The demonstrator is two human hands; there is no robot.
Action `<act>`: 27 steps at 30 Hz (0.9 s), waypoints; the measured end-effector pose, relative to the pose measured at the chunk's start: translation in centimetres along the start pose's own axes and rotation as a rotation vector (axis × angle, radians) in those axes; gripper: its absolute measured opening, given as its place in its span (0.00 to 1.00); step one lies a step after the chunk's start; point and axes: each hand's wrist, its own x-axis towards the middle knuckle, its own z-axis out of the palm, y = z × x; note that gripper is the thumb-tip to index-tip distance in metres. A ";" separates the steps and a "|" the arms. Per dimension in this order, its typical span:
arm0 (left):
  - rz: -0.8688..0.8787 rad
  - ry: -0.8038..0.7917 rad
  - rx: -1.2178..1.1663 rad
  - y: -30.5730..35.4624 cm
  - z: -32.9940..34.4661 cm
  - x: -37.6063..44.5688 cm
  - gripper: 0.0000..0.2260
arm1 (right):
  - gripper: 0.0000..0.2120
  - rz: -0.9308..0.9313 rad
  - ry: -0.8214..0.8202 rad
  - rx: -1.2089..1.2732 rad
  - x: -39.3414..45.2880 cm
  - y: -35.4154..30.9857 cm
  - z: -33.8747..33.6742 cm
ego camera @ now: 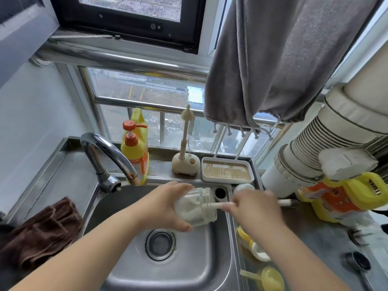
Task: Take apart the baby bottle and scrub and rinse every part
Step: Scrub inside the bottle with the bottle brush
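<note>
Over the sink (117,208), which sits in a steel counter (327,234), your two arms reach in from below. Grey towel (277,59) hangs top right over a white rack tray (227,170). Faucet (109,156) curves over the basin's back left; brown cloth (39,229) lies bunched on the left ledge. Yellow soap bottle (135,152) stands behind the faucet, just beside a beige brush stand (185,162) holding an upright small brush. Another yellow jug (344,198) lies tipped at right.

Your left hand (165,206) grips the bottle (197,206), fingers wrapped round its base, bottle lying sideways above the basin, mouth pointing right. Your right hand (254,206) has fingers clenched on the brush (218,205) handle; its head is inside the bottle, which looks foamy white. Handle end pokes out past the hand to the right.

Yellow ring with nipple (257,247) lies on the counter right of the sink, yellow cap (271,278) nearer you. Drain strainer (160,244) sits below the bottle.
</note>
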 end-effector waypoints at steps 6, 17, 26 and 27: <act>0.048 0.052 0.055 -1.1 -0.1 -0.3 0.45 | 0.21 0.122 -0.378 0.226 0.2 0.8 -0.3; 0.051 0.071 0.059 -0.3 0.7 -1.0 0.43 | 0.18 -0.254 0.514 -0.197 0.0 0.6 -0.2; 0.230 0.199 0.199 -1.5 0.8 -1.2 0.40 | 0.24 -0.021 -0.512 0.354 -1.6 -0.5 -0.8; 0.228 0.207 0.197 -1.6 1.1 -1.1 0.40 | 0.23 -0.038 -0.498 0.312 -1.4 -0.4 -1.2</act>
